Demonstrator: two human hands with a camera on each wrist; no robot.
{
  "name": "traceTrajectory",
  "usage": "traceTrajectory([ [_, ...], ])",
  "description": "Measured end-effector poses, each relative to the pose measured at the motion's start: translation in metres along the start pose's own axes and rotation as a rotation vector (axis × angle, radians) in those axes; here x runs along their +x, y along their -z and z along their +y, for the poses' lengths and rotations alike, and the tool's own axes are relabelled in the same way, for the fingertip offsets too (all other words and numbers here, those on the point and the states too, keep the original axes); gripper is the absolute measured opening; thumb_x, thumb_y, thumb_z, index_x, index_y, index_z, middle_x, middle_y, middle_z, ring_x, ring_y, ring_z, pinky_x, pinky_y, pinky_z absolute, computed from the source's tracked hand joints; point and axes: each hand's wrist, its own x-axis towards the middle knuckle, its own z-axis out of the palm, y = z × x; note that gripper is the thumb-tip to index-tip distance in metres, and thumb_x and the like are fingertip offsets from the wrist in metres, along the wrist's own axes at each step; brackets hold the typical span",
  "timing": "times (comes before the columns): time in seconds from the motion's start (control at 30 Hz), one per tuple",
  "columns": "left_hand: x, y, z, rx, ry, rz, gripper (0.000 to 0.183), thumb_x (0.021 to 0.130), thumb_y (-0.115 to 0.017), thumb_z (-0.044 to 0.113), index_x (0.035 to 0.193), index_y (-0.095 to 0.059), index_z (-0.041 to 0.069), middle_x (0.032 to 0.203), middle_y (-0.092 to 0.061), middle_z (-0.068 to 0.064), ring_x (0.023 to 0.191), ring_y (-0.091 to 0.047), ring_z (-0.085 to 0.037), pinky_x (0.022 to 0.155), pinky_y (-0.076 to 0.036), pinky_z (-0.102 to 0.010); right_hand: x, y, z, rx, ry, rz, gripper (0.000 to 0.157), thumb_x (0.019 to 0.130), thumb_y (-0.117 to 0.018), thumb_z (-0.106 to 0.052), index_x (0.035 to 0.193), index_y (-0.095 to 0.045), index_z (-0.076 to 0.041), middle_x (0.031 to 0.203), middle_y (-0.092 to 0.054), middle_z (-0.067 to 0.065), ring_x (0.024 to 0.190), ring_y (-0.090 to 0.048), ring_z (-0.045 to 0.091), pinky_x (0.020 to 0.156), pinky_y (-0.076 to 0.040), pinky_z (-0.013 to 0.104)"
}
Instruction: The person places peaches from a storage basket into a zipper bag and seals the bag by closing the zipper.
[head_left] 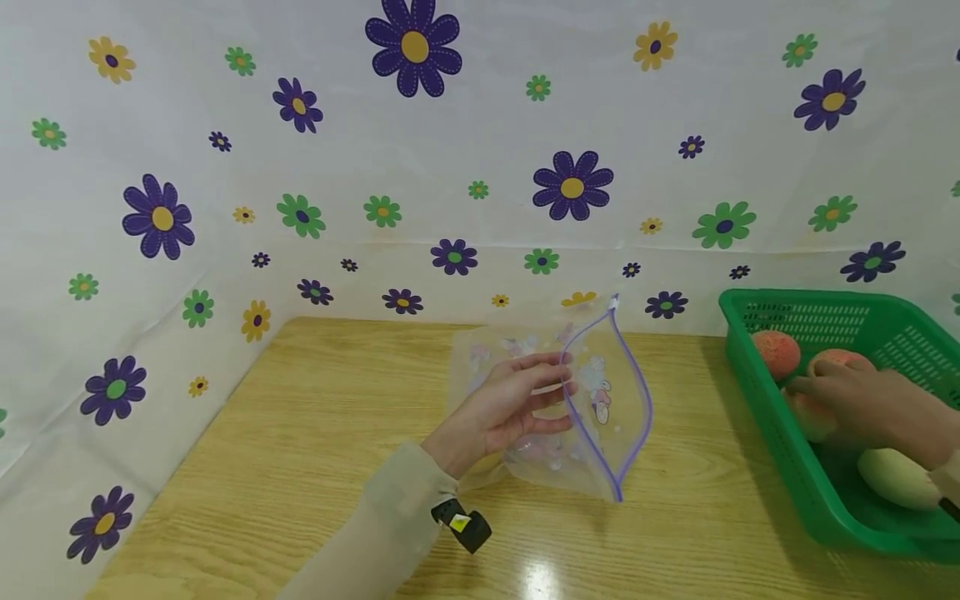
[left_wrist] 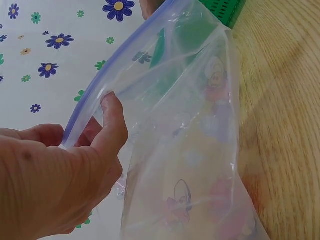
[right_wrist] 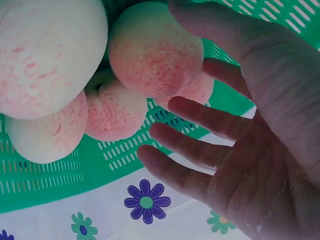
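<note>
My left hand [head_left: 517, 404] grips the open mouth of a clear zip bag [head_left: 555, 473] printed with cartoon figures. The purple zip edge [left_wrist: 95, 85] passes between the fingers in the left wrist view, and a white slider [head_left: 614, 302] sits at its top. My right hand [head_left: 862, 408] reaches into a green basket [head_left: 780, 462]. In the right wrist view its fingers are spread and the thumb lies close over a pink-speckled peach [right_wrist: 155, 50]. More peaches [right_wrist: 117, 110] lie around it. Part of one peach [head_left: 812, 417] is hidden under this hand in the head view.
The basket stands at the right on a wooden table [head_left: 337, 400], with a pale, longish fruit [head_left: 896, 479] near its front. A white flower-printed sheet [head_left: 480, 150] hangs behind and along the left. A black wrist strap [head_left: 461, 525] is on the left sleeve.
</note>
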Motion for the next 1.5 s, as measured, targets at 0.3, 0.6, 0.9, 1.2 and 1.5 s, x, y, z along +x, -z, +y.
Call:
traceTrajectory([
  [0.3,0.0,0.0,-0.001,0.007,-0.011,-0.021,0.035,0.105,-0.056,0.015,0.139,-0.057,0.008,0.104,-0.06,0.002,0.097,-0.065,-0.011,0.081,-0.063,-0.039,0.008,-0.01,0.003,-0.194,0.054,0.066,0.062,0.058,-0.098,-0.035,0.109,-0.072,-0.013,0.083,-0.067,0.009,0.077,-0.061,0.03,0.058,-0.054,0.049],
  [0.6,0.0,0.001,-0.001,0.009,-0.013,-0.019,0.035,0.105,-0.056,0.014,0.139,-0.057,0.008,0.104,-0.061,0.002,0.097,-0.065,-0.011,0.086,-0.063,-0.044,0.011,-0.016,0.003,-0.211,-0.011,0.064,0.052,0.067,-0.092,-0.029,0.112,-0.072,-0.013,0.096,-0.067,0.02,0.077,-0.058,0.036,0.061,-0.053,0.06],
  [0.9,0.001,0.003,-0.001,0.006,-0.015,-0.01,0.035,0.105,-0.057,0.015,0.139,-0.057,0.008,0.103,-0.061,0.002,0.097,-0.065,-0.011,0.087,-0.062,-0.043,0.003,-0.015,0.008,-0.168,0.001,0.032,0.044,0.061,-0.09,-0.012,0.098,-0.066,-0.012,0.088,-0.053,0.016,0.076,-0.047,0.032,0.053,-0.049,0.048],
  [1.2,-0.001,0.007,-0.002,0.004,-0.008,0.002,0.035,0.104,-0.058,0.015,0.138,-0.058,0.008,0.103,-0.061,0.001,0.097,-0.065,-0.012,0.087,-0.062,-0.043,-0.001,-0.004,0.008,-0.04,-0.056,-0.012,0.063,0.06,-0.092,-0.009,0.119,-0.069,-0.003,0.097,-0.054,0.017,0.075,-0.049,0.033,0.052,-0.047,0.043],
  [1.5,-0.001,0.007,0.0,0.008,-0.012,-0.001,0.035,0.104,-0.058,0.016,0.139,-0.058,0.008,0.105,-0.062,0.001,0.097,-0.065,-0.012,0.087,-0.063,-0.042,-0.003,0.003,0.012,0.006,-0.068,0.04,0.069,0.058,-0.09,0.006,0.123,-0.066,-0.002,0.1,-0.054,0.024,0.078,-0.049,0.039,0.059,-0.049,0.048],
])
